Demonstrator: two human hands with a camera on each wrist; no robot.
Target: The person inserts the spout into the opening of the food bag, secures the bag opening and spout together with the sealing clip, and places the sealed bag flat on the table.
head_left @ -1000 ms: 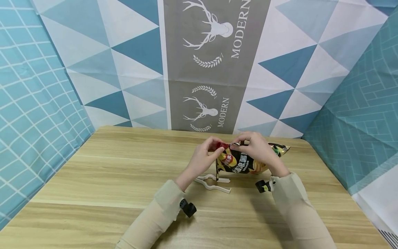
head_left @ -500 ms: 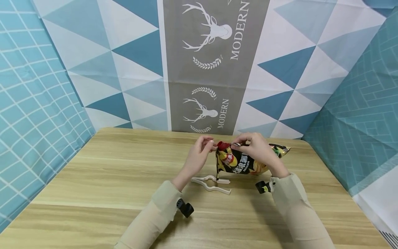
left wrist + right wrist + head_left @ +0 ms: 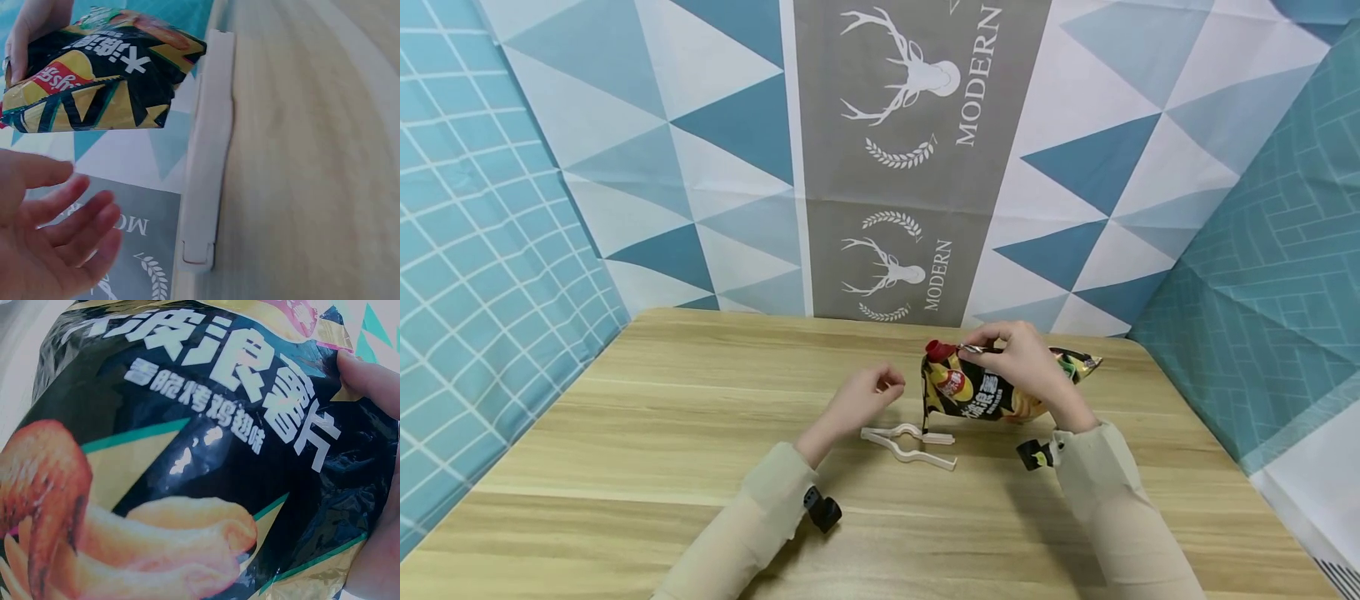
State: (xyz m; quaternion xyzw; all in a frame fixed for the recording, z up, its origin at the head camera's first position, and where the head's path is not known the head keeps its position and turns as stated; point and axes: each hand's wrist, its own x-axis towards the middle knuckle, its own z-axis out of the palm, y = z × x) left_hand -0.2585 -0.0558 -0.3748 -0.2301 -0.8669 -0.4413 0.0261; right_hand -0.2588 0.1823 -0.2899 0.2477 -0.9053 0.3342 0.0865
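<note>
Head view bright, evenly lit, mostly crisp; soft shadows on the table [image 3: 647, 400] below the left sleeve [image 3: 748, 512] and right sleeve [image 3: 1123, 508]. Left wrist view dimmer, cool, hazy; left hand [image 3: 44, 256] slightly blurred, table grain soft. Right wrist view bluish, low contrast; small white glare spots on the black bag [image 3: 194, 469], upper left corner washed out.

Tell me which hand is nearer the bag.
Right. The right hand pinches the upper edge of the bag, while the left hand is off to the bag's left, not touching it.
</note>
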